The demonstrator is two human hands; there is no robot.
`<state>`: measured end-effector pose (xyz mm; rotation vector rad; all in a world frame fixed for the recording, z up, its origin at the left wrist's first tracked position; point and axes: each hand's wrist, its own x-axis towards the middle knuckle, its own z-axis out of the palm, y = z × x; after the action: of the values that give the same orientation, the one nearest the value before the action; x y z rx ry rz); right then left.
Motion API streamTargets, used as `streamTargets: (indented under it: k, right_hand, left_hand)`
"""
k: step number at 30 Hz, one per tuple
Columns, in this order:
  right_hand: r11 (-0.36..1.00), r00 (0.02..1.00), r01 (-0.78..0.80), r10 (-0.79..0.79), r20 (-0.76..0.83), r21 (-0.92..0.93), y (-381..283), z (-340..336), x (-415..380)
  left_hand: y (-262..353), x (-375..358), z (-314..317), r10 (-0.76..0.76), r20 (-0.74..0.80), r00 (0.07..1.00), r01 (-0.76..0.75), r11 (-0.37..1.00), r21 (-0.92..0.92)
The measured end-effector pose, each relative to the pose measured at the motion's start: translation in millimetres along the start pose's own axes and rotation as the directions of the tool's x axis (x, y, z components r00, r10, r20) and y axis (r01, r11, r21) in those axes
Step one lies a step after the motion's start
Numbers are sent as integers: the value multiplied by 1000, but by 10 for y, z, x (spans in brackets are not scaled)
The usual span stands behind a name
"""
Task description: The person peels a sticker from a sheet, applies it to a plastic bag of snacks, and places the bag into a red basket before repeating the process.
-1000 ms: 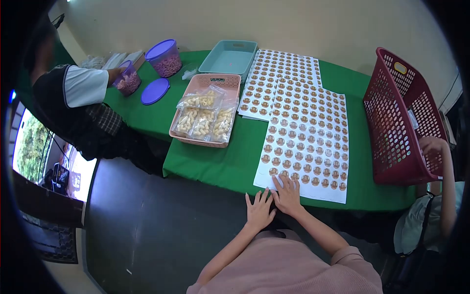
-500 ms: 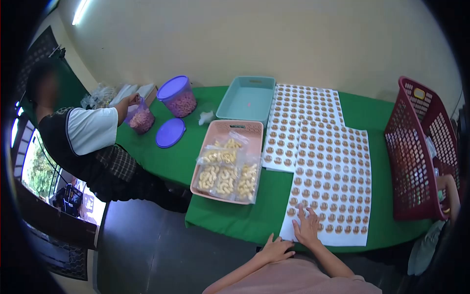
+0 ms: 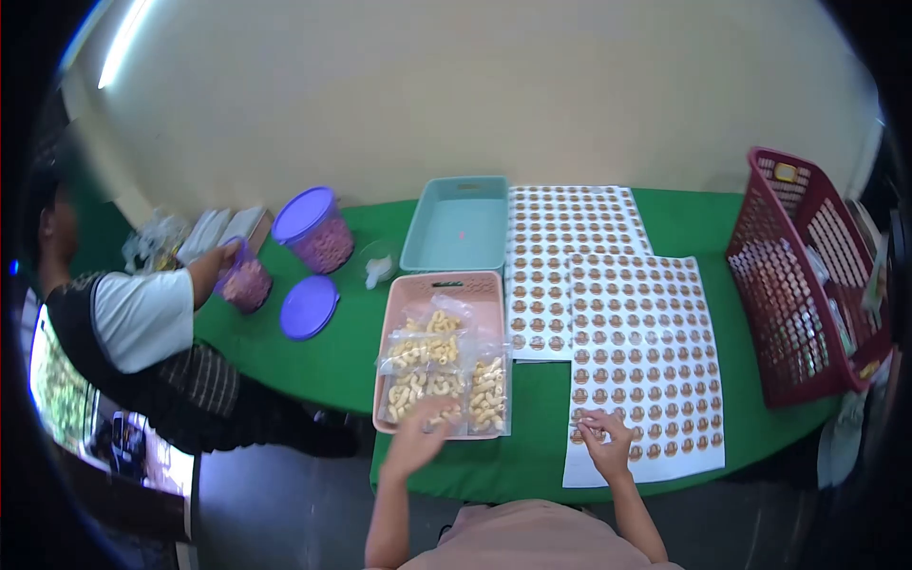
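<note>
My right hand (image 3: 608, 445) is closed in a pinch just above the lower left part of a white sheet of round brown stickers (image 3: 655, 357). A sticker, mostly hidden by the fingertips, appears to be between thumb and forefinger. Blurred by motion, my left hand (image 3: 416, 443) reaches over the front of a pink tray (image 3: 486, 284), fingers stretched toward a clear bag of curved pale snacks (image 3: 404, 391). Several such bags lie in the tray, and one bag (image 3: 488, 397) rests along its right side. Another sticker sheet (image 3: 537, 273) lies partly under the first.
A teal tray (image 3: 463, 223) stands behind the pink one. On the right is a tall maroon basket (image 3: 798, 294) with things inside. At the left, a co-worker (image 3: 142, 313) holds a tub of pink pieces (image 3: 245, 283), near a purple-lidded tub (image 3: 313, 228) and a loose lid (image 3: 310, 308).
My left hand has left the table's front edge and moved up and left over the pink tray. My right hand has lifted slightly from the sheet and drawn its fingertips together. The view has shifted.
</note>
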<state>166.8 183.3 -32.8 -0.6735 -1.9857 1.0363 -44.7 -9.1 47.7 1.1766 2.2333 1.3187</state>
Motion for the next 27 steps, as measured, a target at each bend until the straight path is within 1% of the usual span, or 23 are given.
streamTargets:
  k: [1,2,4,5,6,7,8,9,10,12,14,16,17,18,19,20,21,22,23,24,25,26,27]
  right_hand:
    - [996,995,-86,87,-43,39,-8,6,-104]
    - [996,992,-89,90,-87,24,-21,8,-195]
    - [995,975,-65,81,-207,80,-45,41,-381]
    - [995,959,-76,90,-270,62,-47,59,-468]
    - [996,947,-81,92,-308,48,-76,59,-549]
    - [990,933,-136,142,-332,41,-117,50,-636]
    - [981,914,-191,192,-357,38,-169,50,-722]
    - [957,872,-263,290,-394,123,-251,66,-800]
    - [957,852,-267,290,-435,114,-308,94,-877]
    - [945,760,-284,324,-564,160,-398,139,-1049]
    - [933,702,-323,348,-621,158,-491,158,-1236]
    - [925,746,-366,224,-628,-104,-624,158,-1418]
    - [911,706,-408,270,-655,-65,-697,178,-1497]
    - [905,684,-421,270,-678,-64,-718,191,-1591]
    - [904,685,-417,241,-687,-99,-721,202,-1693]
    - [901,688,-411,209,-695,-136,-734,202,-1767]
    - [894,664,-431,224,-713,-120,-784,196,-1817]
    - [891,644,-437,217,-734,-120,-807,177,-1866]
    - [890,641,-434,199,-741,-137,-824,148,-1911]
    - [890,642,-428,179,-745,-155,-833,113,-1945]
    - [890,631,-428,168,-757,-160,-833,79,-1971]
    - [896,636,-411,148,-758,-170,-827,45,-1996]
    - [901,642,-394,129,-756,-181,-826,-4,-2015]
  left_hand:
    - [-108,117,-125,124,-77,989,-117,989,92]
    - [-134,223,-241,163,-73,984,-143,964,223]
    - [-307,397,-373,175,-31,984,-156,932,326]
    - [-382,469,-421,204,-2,979,-193,929,316]
    - [-450,537,-451,224,43,974,-223,895,385]
    - [-510,592,-470,242,87,966,-254,856,450]
    - [-562,643,-485,271,116,956,-294,852,433]
    - [-610,695,-497,249,180,952,-304,840,449]
    - [-662,747,-506,226,242,944,-317,826,466]
    - [-784,833,-511,271,304,913,-386,811,439]
    - [-871,896,-505,221,340,914,-361,825,435]
    - [-903,958,-511,259,402,878,-424,812,402]
    - [-940,999,-514,265,395,880,-417,830,371]
    - [-995,1052,-528,270,384,883,-408,847,341]
    - [-1055,1120,-565,259,382,887,-376,885,275]
    - [-1077,1209,-666,141,350,926,-232,944,234]
    - [-895,1199,-807,16,325,946,-82,979,189]
    - [-463,1067,-864,105,211,972,-84,991,-107]
    - [-572,1110,-917,203,82,976,-171,939,-299]
    - [-466,1064,-885,221,92,971,-183,933,-309]
    - [-318,952,-878,156,-28,987,-140,774,-618]
    - [-221,882,-847,46,-112,993,-120,510,-851]
    - [-170,863,-750,68,-101,993,-120,395,-911]
